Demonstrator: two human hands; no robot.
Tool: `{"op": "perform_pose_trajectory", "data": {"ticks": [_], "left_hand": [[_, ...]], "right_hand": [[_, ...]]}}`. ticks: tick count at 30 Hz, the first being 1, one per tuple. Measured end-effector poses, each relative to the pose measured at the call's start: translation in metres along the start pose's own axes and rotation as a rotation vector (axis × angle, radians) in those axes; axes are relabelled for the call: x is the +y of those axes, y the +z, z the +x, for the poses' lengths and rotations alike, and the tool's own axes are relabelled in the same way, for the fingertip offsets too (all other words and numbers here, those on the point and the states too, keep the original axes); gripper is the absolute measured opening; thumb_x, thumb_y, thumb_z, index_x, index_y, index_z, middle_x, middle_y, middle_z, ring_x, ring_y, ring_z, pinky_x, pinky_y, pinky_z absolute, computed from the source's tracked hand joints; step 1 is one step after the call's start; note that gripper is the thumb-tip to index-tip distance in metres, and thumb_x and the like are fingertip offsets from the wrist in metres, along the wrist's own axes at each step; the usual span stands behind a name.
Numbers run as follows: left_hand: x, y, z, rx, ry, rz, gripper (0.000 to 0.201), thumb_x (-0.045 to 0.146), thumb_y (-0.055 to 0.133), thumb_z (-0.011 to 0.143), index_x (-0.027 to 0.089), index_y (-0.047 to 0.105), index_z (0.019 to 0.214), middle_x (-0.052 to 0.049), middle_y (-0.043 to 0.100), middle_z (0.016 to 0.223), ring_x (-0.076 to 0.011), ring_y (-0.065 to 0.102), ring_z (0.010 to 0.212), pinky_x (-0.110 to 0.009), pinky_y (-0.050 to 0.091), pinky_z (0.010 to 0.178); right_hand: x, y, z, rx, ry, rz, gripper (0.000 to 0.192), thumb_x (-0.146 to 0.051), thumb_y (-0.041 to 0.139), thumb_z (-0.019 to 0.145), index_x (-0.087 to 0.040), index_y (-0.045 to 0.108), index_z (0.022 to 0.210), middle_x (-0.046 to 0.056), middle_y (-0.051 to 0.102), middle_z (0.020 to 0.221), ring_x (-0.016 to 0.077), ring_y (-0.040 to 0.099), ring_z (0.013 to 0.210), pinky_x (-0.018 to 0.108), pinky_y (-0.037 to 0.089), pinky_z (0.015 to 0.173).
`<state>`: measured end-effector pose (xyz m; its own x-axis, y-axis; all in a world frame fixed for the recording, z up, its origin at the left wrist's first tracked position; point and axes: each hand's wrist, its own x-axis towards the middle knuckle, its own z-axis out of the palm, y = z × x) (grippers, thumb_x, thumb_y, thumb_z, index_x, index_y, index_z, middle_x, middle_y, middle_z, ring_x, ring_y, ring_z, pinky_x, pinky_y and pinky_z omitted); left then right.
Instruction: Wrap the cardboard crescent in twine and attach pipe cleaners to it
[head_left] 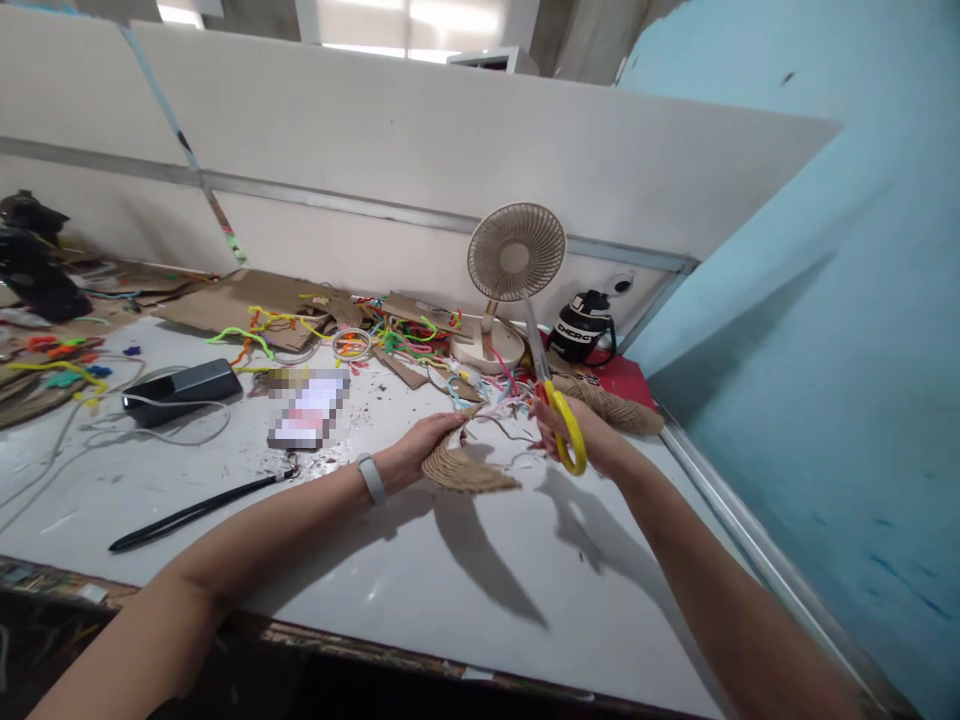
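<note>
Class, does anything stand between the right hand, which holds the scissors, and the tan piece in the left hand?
Only thin strands show in the gap between right hand and tan piece; nothing bulky visibly blocks the way.

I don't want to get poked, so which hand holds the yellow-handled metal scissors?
The bare-wristed right hand holds the scissors; the left hand, wearing a pale grey wristband, holds a curved brown corded piece.

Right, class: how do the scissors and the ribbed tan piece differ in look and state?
The scissors have a yellow handle and metallic blades; the ribbed tan piece is tan. The scissors' blades run straight, while the ribbed tan piece curves. The scissors are in the right hand, the ribbed tan piece in the left hand. Both are held.
</note>
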<state>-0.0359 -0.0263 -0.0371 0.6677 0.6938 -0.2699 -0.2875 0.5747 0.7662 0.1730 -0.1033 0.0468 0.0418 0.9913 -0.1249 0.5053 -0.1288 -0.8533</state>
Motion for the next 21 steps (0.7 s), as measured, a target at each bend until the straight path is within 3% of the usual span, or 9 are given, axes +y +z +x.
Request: {"op": "perform_pose_trajectory", "data": {"ticks": [4,10,16,21], "left_hand": [[0.009,0.000,0.000,0.037,-0.085,-0.124,0.014,0.026,0.064,0.084,0.012,0.063,0.081,-0.002,0.063,0.060,-0.0116,0.061,0.048,-0.019,0.046,0.046],[0.019,0.002,0.000,0.071,-0.061,-0.274,0.015,0.022,0.055,0.090,0.011,0.064,0.083,-0.006,0.067,0.064,-0.0131,0.065,0.054,-0.020,0.052,0.054],[0.027,-0.003,0.000,0.151,0.068,-0.328,0.014,0.020,0.054,0.090,0.014,0.061,0.080,-0.002,0.063,0.058,-0.0124,0.062,0.050,-0.020,0.051,0.050],[0.031,0.002,-0.006,0.120,0.108,-0.330,0.008,0.021,0.061,0.086,0.014,0.060,0.082,0.001,0.058,0.054,-0.0103,0.059,0.046,-0.019,0.049,0.049]], "right_hand": [[0.010,0.005,-0.025,-0.034,-0.042,-0.228,0.056,-0.074,0.049,0.077,-0.020,0.053,0.091,0.002,0.059,0.070,0.0156,0.054,0.056,0.030,0.046,0.054],[0.017,0.008,-0.033,0.028,-0.046,-0.697,0.054,-0.067,0.053,0.079,-0.019,0.059,0.104,0.011,0.069,0.094,0.0259,0.062,0.081,0.032,0.044,0.069],[0.022,0.019,-0.034,-0.049,0.032,-0.788,0.051,-0.069,0.052,0.078,-0.021,0.057,0.096,0.011,0.070,0.094,0.0271,0.064,0.078,0.031,0.039,0.062],[0.034,0.033,-0.030,0.012,0.068,-0.797,0.062,-0.071,0.050,0.079,-0.019,0.055,0.113,0.014,0.070,0.099,0.0318,0.066,0.086,0.032,0.040,0.063]]}}
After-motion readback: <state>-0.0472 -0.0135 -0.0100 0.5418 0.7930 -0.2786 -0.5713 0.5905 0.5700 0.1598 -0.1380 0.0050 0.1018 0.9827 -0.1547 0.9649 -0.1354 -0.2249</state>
